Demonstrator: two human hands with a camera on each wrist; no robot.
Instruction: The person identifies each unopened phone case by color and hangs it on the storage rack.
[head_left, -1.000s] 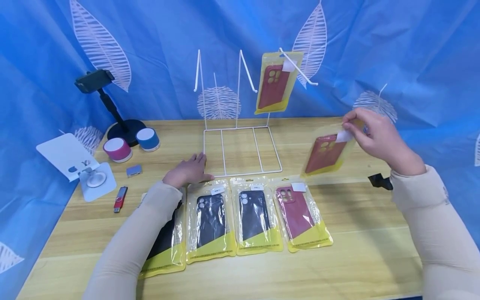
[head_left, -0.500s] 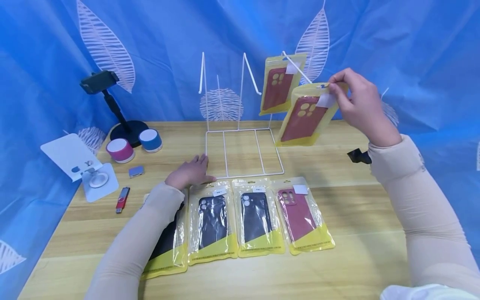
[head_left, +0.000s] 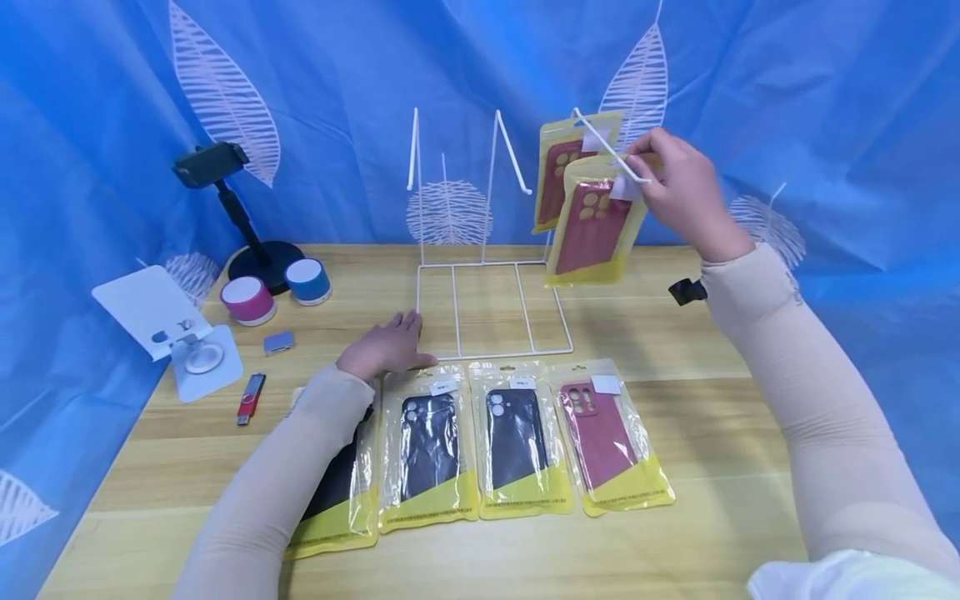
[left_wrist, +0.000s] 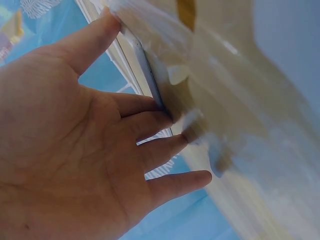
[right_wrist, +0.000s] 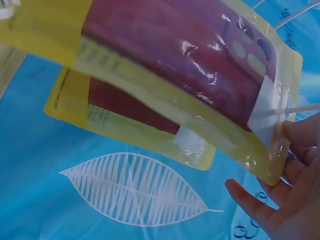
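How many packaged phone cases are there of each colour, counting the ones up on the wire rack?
Red cases: 3, one held by the right hand at the hook, one hanging behind it, one flat on the table.
Black cases: 3, two in full view, one under the left sleeve.
Total: 6.

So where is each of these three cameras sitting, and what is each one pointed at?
Head: worn on the head, looking down the table at the wire rack; both sleeved arms show.
Left wrist: under the left hand, looking along its open palm to the rack's wire base.
Right wrist: below the right hand, looking up at the red case packet it holds.
Head and right wrist views share that packet and the one hung behind it.
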